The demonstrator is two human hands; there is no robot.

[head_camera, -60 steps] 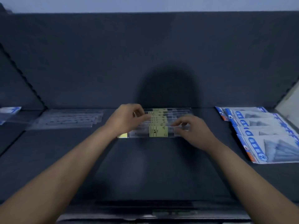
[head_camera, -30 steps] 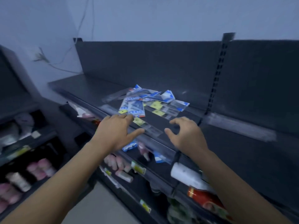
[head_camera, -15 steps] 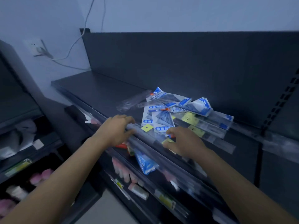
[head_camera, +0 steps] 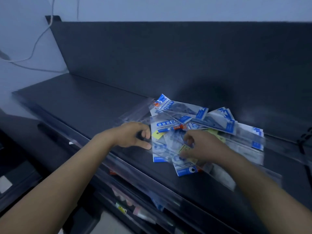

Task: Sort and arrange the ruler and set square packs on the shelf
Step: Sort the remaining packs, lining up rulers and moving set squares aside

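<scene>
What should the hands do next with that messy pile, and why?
Probably lift out the yellow-labelled ruler pack that the right hand curls its fingers round. The pile on the shelf is jumbled, clear packs crossing blue set square packs, so pulling one free starts the sorting. The left hand at the pile's left edge could steady the rest.

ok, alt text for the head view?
A person's two bare arms reach to a messy pile of blue-and-white set square packs and clear plastic ruler packs on a dark shelf. The right grip lies on the pile, fingers curled; the left grip is at its left edge.
</scene>
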